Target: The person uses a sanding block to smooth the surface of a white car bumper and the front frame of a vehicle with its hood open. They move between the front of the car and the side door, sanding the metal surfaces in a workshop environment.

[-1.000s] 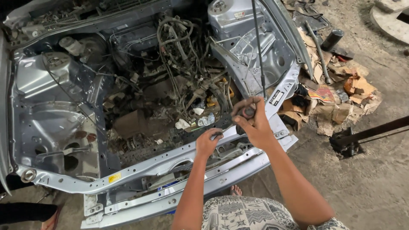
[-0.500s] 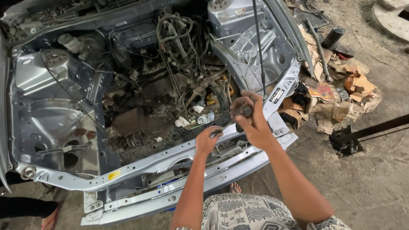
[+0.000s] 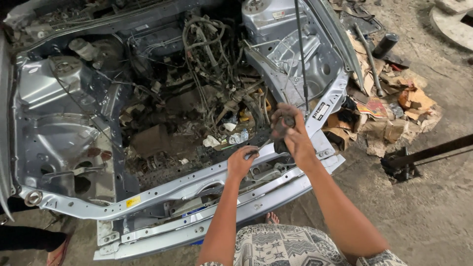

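I stand at the front of a stripped silver car body, over its emptied engine bay (image 3: 162, 128). My right hand (image 3: 295, 138) is closed around a dark, greasy round part (image 3: 282, 124), held just above the front crossmember (image 3: 197, 184). My left hand (image 3: 240, 161) rests on that crossmember, fingers closed on a thin metal tool (image 3: 258, 149) that points toward the part. The two hands are a short distance apart. What the part attaches to is hidden by my fingers.
A thin prop rod (image 3: 301, 54) rises just behind my right hand. Loose hoses and wires (image 3: 212, 64) tangle mid-bay. Torn cardboard (image 3: 389, 118) and a black cylinder (image 3: 385, 44) lie on the ground to the right, near a dark metal bar (image 3: 423, 155). Another person's foot (image 3: 54, 251) shows bottom left.
My right hand has lifted the dark part slightly and shifted its grip. The left hand stays on the crossmember with the tool.
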